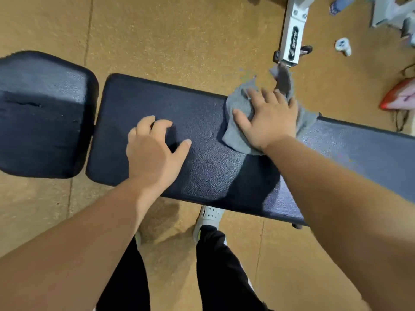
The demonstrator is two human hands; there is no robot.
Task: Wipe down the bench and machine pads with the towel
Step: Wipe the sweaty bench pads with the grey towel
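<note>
Left hand (155,151) on bench (202,167), right hand (269,122) pressing towel (238,108)

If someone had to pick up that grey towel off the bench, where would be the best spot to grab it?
Probably the loose flap of the grey towel trailing past the far edge of the bench pad, pinched from the far side. It hangs free there, while the right hand presses the rest flat. The left hand rests bare on the pad.
</note>
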